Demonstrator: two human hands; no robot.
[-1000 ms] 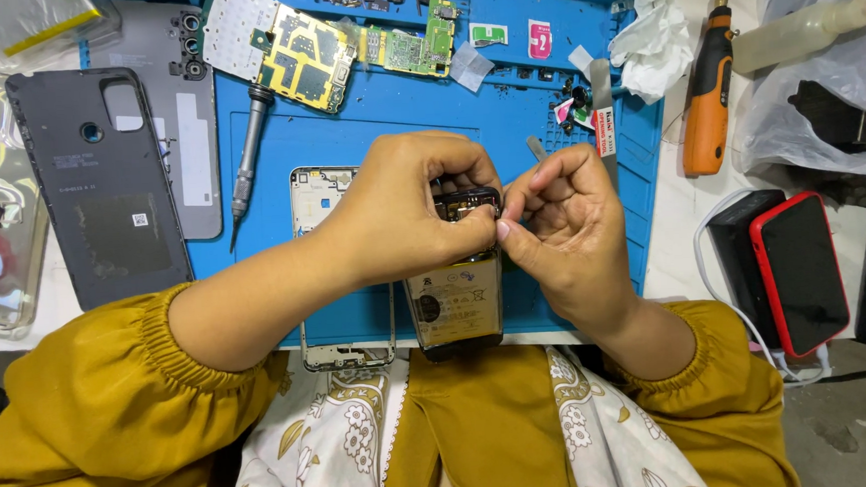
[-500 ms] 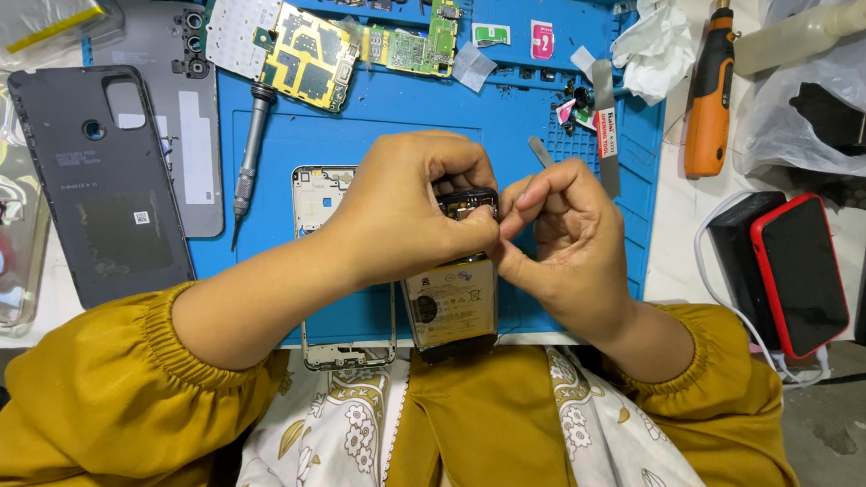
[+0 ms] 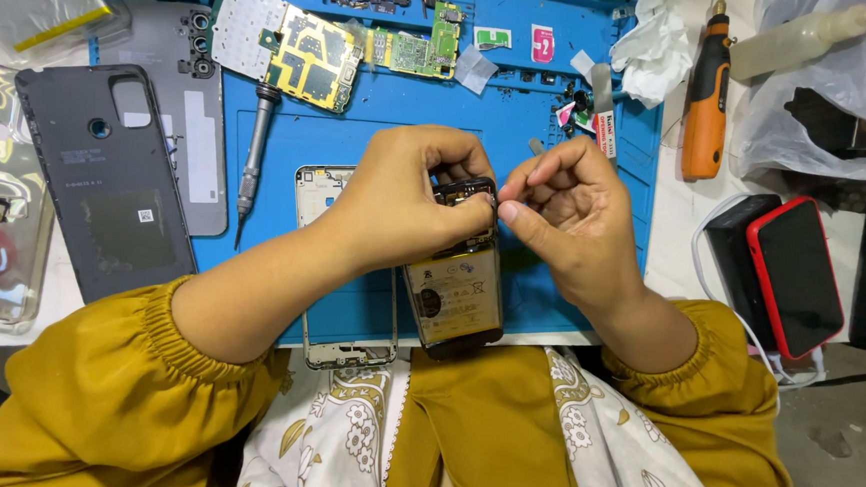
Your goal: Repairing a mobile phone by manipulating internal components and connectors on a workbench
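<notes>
Workmat (image 3: 366,127), blue, covers most of the bench top and carries nearly everything else. Dark phone back cover (image 3: 109,183) lies flat at the mat's left edge, overlapping a grey back panel (image 3: 189,108) beside it. Red-cased phone (image 3: 796,276) rests off the mat at right, next to a black block, well apart from the hands. Opened phone body (image 3: 454,297), battery side up, stands in the middle near the mat's lower edge, just beside a bare metal frame (image 3: 344,339) lying to its left. Left hand (image 3: 405,200) is clenched around the upper end of the phone body, fingers curled over its top rim. Right hand (image 3: 561,206) is closed in a pinch, thumb and forefinger tips pressed together at the phone body's top right corner; what they hold, if anything, is too small to tell. Orange rotary tool (image 3: 705,106) lies on the white surface at right. Circuit boards (image 3: 341,49) sit along the top, with a screwdriver (image 3: 252,149) just below them.
</notes>
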